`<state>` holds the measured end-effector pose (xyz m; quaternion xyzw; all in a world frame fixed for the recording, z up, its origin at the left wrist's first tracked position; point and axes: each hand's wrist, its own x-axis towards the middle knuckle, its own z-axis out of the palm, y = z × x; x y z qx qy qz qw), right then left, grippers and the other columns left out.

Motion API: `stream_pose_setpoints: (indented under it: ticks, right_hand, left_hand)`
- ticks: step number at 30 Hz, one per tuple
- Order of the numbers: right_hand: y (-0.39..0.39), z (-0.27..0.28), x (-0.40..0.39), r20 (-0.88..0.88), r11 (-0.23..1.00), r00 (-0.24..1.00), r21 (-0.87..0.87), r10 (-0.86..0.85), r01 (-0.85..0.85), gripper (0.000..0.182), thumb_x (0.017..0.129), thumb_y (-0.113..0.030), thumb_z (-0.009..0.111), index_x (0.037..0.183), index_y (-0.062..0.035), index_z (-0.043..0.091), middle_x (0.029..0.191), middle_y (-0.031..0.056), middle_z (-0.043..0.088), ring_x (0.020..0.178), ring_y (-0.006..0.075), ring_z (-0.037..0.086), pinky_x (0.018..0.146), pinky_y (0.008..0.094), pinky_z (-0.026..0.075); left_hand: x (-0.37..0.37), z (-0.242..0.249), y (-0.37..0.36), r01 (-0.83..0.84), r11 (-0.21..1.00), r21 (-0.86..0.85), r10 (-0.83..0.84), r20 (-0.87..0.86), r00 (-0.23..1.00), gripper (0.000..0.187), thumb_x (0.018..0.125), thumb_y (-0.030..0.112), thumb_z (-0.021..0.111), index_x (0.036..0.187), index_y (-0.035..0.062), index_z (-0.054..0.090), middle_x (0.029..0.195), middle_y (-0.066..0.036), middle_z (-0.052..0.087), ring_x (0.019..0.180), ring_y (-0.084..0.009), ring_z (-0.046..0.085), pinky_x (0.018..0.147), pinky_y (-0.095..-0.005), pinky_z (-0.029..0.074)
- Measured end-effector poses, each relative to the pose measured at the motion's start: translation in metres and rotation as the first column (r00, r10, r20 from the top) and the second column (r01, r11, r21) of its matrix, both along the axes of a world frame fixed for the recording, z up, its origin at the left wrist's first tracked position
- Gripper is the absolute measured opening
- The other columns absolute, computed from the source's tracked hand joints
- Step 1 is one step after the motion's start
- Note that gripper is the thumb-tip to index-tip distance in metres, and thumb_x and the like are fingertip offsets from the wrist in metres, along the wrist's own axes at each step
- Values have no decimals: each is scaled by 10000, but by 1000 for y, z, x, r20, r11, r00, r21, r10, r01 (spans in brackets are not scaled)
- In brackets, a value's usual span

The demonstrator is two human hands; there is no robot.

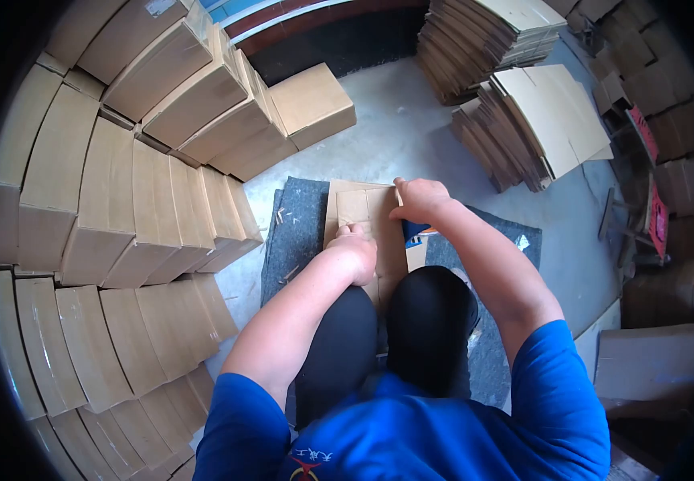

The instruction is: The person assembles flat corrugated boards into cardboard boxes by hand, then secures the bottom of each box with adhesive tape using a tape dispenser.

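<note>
1 grey mat (303, 210) on floor (395, 100), cardboard (372, 207) over it. Right hand (420, 200): grip pinching cardboard edge. Left hand (352, 255): grip, cannot tell. Boxes (110, 188) left of mat; flattened cartons (551, 112) beyond, right.

The short-sleeved shirt (435, 433) is blue — red emblem (306, 467), white characters (315, 455) — trousers (337, 353) seemingly black.

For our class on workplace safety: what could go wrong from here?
The right hand is at the edge of the cardboard piece, which might scratch it. The uneven stack of flat sheets ahead, to the right, could slide if bumped. Small scraps on the dark mat might get underfoot.
</note>
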<state>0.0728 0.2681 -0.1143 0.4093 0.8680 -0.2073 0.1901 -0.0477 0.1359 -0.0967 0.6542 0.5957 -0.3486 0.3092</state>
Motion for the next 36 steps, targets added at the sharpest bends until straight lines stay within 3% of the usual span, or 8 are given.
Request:
stream_pose_setpoints:
  ticks: [5, 9, 11, 12, 14, 26, 32, 36]
  right_hand:
    - [9, 45, 54, -184, 964, 980, 238, -72, 115, 447, 795, -393, 765, 1061, -40, 698, 975, 165, 722, 964, 329, 690, 856, 405, 544]
    - [-6, 94, 95, -606, 896, 670, -187, -429, 404, 304, 815, -265, 818, 967, -16, 733, 822, 80, 709, 754, 144, 677, 689, 297, 550]
    - [-16, 87, 113, -783, 857, 354, -436, -512, 274, 230, 837, -205, 809, 945, -17, 731, 834, 28, 702, 772, 92, 643, 696, 265, 547]
    - [-23, 82, 119, -799, 831, 230, -526, -556, 182, 204, 832, -180, 810, 940, -28, 729, 859, 28, 708, 785, 105, 648, 715, 264, 550]
    - [-32, 61, 128, -766, 768, 71, -640, -639, 12, 199, 824, -172, 813, 948, -40, 730, 903, 33, 711, 807, 117, 655, 724, 270, 545]
    - [-60, 27, 121, -793, 823, 258, -567, -553, 20, 282, 924, -298, 700, 921, -17, 708, 837, -31, 618, 779, 65, 536, 684, 231, 423]
    - [-70, 25, 100, -791, 832, 260, -543, -553, 118, 343, 915, -331, 703, 758, -33, 636, 675, -63, 527, 644, 41, 460, 595, 229, 380]
    - [-69, 38, 87, -750, 847, 398, -496, -528, 191, 371, 916, -366, 715, 756, -37, 653, 652, -67, 543, 616, 30, 465, 550, 234, 383]
  left_hand:
    - [-10, 8, -22, -213, 961, 174, 180, 188, 966, 665, 925, 377, 647, 1491, 105, 428, 1539, -261, 268, 1420, -425, 301, 1128, -430, 374]
    - [-17, -19, -32, -462, 755, 465, 261, 434, 862, 471, 946, 355, 617, 1320, 69, 597, 1345, -199, 539, 1310, -341, 459, 1056, -419, 421]
    - [-14, -19, -22, -861, 491, 128, 365, 868, 337, 406, 984, 382, 574, 1142, 18, 656, 1118, -135, 654, 1072, -274, 606, 978, -418, 463]
    - [-8, -11, -19, -841, 340, -420, 440, 862, -253, 505, 1017, 493, 492, 1125, 26, 654, 1012, -80, 678, 939, -208, 630, 911, -365, 480]
    - [-6, 12, -18, -453, 326, -830, 406, 555, -726, 613, 1021, 591, 400, 1121, 41, 651, 1008, -54, 668, 937, -152, 611, 858, -320, 480]
    - [-10, 40, -45, -578, 446, -684, 299, 722, -624, 659, 1026, 612, 348, 1081, 31, 655, 945, -55, 669, 864, -123, 620, 815, -296, 508]
    - [-15, 26, -49, -502, 367, -783, 360, 617, -699, 253, 990, 275, 605, 1069, 41, 660, 923, -36, 674, 803, -97, 624, 743, -254, 517]
    - [-23, 25, -50, -605, 277, -746, 360, 665, -655, 223, 996, 208, 569, 1074, 19, 657, 910, -48, 675, 772, -107, 617, 707, -263, 516]
